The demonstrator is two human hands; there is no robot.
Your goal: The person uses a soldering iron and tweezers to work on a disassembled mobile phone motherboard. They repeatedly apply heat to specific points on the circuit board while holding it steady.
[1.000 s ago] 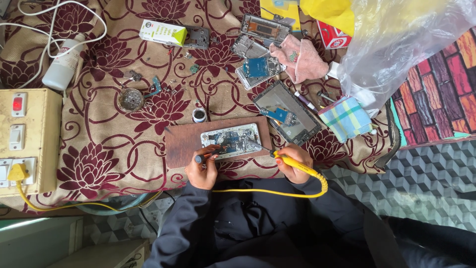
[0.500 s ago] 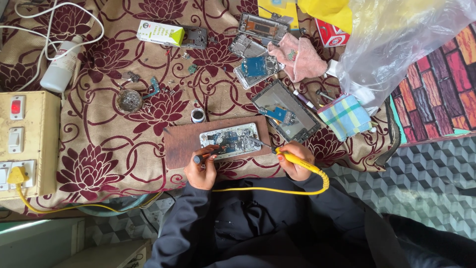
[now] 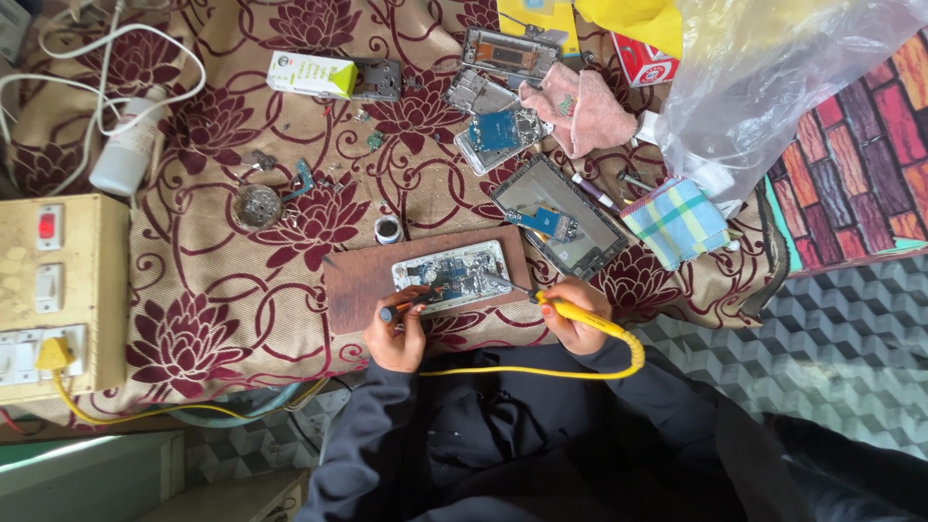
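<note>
An opened phone with its circuit board showing lies on a brown wooden board at the near edge of a floral cloth. My left hand grips a small tool with a dark handle, its tip touching the phone's left end. My right hand holds a yellow-handled soldering iron; its metal tip rests at the phone's right end. The iron's yellow cord loops across my dark sleeves.
Beyond the board lie several dismantled phones, a small round tin, a pink cloth, a checked cloth and a clear plastic bag. A switchboard box and a white bottle sit at the left.
Both hands stay on the phone with only slight shifts; the view has drifted a little.
</note>
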